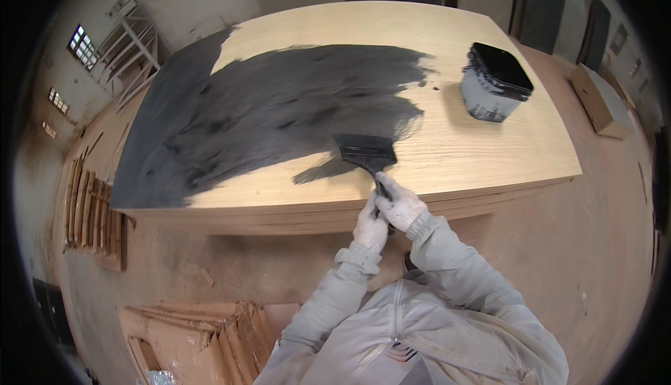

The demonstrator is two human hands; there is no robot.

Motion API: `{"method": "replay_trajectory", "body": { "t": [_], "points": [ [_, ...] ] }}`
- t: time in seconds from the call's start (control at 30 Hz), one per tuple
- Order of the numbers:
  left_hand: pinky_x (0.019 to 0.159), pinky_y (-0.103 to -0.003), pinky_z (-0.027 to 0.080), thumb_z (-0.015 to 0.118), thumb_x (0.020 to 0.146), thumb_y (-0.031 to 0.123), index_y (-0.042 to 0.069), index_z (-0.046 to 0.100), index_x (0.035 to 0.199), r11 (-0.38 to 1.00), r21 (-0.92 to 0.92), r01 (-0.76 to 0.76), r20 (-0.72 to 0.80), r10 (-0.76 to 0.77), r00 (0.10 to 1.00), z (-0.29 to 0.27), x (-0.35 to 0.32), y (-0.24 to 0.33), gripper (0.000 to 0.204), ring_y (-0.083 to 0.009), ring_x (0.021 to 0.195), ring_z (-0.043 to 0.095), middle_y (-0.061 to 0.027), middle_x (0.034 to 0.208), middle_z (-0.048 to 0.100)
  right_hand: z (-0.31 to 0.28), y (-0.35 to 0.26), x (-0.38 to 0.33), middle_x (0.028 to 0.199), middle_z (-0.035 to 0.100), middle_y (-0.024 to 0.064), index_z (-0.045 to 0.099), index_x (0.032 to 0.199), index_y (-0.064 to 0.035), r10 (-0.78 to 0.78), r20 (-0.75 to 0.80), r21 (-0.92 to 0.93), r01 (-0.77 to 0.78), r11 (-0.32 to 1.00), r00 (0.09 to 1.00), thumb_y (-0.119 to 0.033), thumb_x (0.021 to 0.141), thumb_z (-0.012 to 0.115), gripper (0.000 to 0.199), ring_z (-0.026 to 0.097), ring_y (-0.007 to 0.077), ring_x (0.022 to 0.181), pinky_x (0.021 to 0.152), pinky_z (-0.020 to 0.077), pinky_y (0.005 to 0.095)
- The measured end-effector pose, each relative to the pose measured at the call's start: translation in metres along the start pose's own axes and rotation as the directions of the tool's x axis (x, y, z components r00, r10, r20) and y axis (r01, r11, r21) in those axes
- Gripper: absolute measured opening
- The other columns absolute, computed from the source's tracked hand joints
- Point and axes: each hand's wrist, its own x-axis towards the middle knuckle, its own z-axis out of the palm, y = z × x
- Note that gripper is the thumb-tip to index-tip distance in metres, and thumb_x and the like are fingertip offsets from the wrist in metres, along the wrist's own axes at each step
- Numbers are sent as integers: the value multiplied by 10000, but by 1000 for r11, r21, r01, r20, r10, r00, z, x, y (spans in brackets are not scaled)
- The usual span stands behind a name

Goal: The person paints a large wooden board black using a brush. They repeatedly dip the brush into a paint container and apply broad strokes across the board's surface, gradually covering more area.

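Observation:
A wide black paint brush (pixel 366 153) rests its bristles on a large pale wooden board (pixel 482 147), at the near edge of a broad patch of black paint (pixel 279 105). Both hands wear white gloves and grip the brush handle. My right hand (pixel 398 200) holds it higher up, closer to the bristles. My left hand (pixel 370 227) holds the handle's end just below. The board lies on a stack of similar boards. Its left part is painted black and its right part is bare wood.
A square grey bucket with black paint (pixel 495 81) stands on the board's right side. Wooden slats (pixel 91 210) lie on the floor at left, cardboard pieces (pixel 196 336) at lower left, a wooden box (pixel 601 102) at right.

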Motion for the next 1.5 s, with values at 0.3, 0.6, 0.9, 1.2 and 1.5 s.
{"method": "replay_trajectory", "body": {
  "t": [0.3,0.6,0.9,1.2,1.5],
  "points": [
    [742,-284,537,644,1072,108,89,478,1634,974,-21,-228,238,226,945,127,15,54,585,-115,841,622,-41,1038,697,-149,61,16,1537,621,225,451,1632,-11,-233,-189,358,288,888,954,-24,973,610,678,592,303,1447,1192,473,349],
    [1019,-525,466,686,895,152,116,721,1303,248,908,-337,22,775,631,183,76,-25,411,-366,1207,594,-106,1158,689,-456,36,27,1164,794,175,726,1387,-141,-239,-420,-619,-84,781,875,-260,1002,661,408,760,347,1111,956,603,460],
    [1084,-571,466,713,795,99,89,735,1186,205,958,-200,-43,793,608,197,85,-34,392,-412,1297,571,-132,1252,665,-546,66,193,866,779,211,840,872,-47,-72,42,-887,71,457,997,-220,823,697,230,744,347,746,712,576,483],
    [1021,-549,494,691,783,92,70,733,1138,164,951,-262,13,825,565,197,87,-31,358,-394,1190,615,-135,1196,672,-491,76,263,901,783,209,843,890,-61,88,267,-884,208,419,960,-217,828,711,213,753,342,790,726,585,478],
    [975,-530,499,681,795,88,75,717,1109,161,948,-276,18,835,550,197,88,-27,316,-381,1118,624,-131,1167,668,-513,96,246,935,790,198,848,926,-75,80,222,-907,176,382,972,-216,852,716,207,761,342,828,747,600,473]
  ]
}}
